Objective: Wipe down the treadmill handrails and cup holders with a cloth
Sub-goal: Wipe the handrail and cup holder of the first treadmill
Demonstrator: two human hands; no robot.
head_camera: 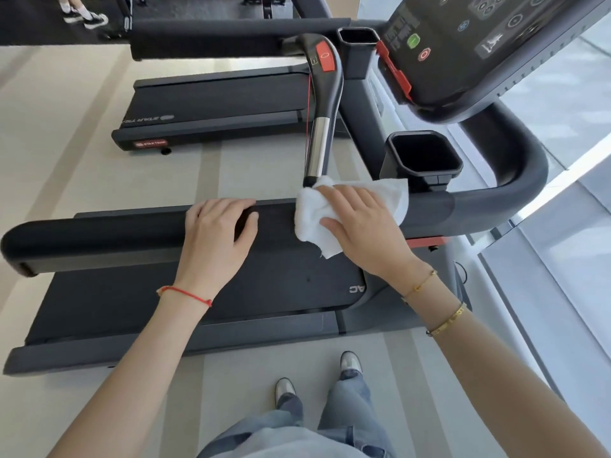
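Observation:
A black padded handrail runs left to right across the middle of the view. My left hand rests on top of it, fingers curved over the far edge and thumb on the near side. Just to the right, my right hand presses a crumpled white cloth onto the same rail with spread fingers. A black cup holder stands just beyond the cloth, and a second cup holder is farther back. A centre grip with a chrome section and a red button ends at the cloth.
The treadmill console with green and red buttons hangs at the upper right. The belt deck lies under the rail. A second treadmill stands beyond. Another person's feet are at the top left. My own shoes stand on the pale floor.

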